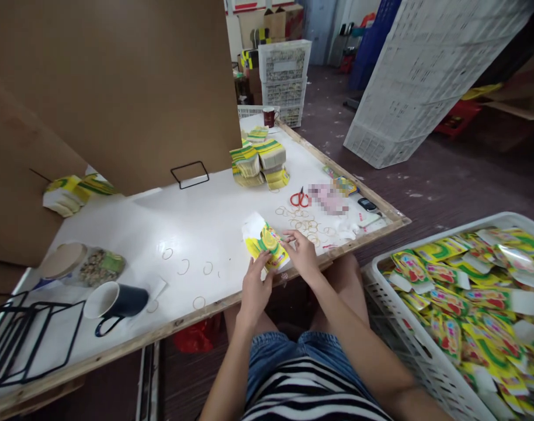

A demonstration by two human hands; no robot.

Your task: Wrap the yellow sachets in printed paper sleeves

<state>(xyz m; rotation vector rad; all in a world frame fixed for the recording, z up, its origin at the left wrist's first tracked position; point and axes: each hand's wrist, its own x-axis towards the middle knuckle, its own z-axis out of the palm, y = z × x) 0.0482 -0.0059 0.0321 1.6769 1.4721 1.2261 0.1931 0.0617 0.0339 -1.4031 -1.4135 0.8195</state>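
In front of me at the table's near edge lies a yellow-and-green printed card packet (271, 238) with a white flap at its far end. My left hand (256, 282) is closed on its near left side, fingertips and thumb on the printed face. Pinching the packet's right edge is my right hand (302, 255), its fingers bent; exactly what sits under the fingertips is hidden. Many loose rubber bands (308, 224) are scattered just beyond my right hand. Red-handled scissors (300, 199) rest behind them.
Bundled yellow-green cards (271, 153) are stacked at the far side. A dark mug (129, 300) lies on its side at left, near a jar (101, 267) and black wire racks (34, 345). To my right stands a white crate (376, 266) full of packets. Cardboard (118, 76) walls the back.
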